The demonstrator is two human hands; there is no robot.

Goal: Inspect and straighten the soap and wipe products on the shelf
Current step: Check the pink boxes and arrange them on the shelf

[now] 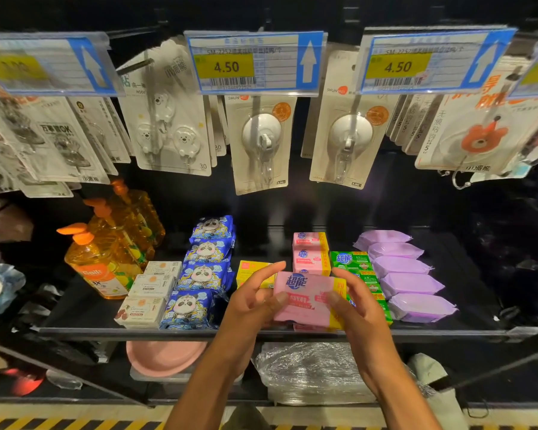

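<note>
Left hand (252, 301) and right hand (359, 305): each grip is clamped on one end of the pink soap pack (305, 297), held flat above the shelf (137, 332) front edge. Behind it lie further pink packs (309, 252), then green soap packs (351, 262) and purple wipe packs (407, 274) to the right.

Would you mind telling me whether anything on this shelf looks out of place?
A lone yellow pack sits between the panda wipes and the pink soap row, matching neither. One pink soap pack is lifted, gripped by the left hand and right hand.
</note>
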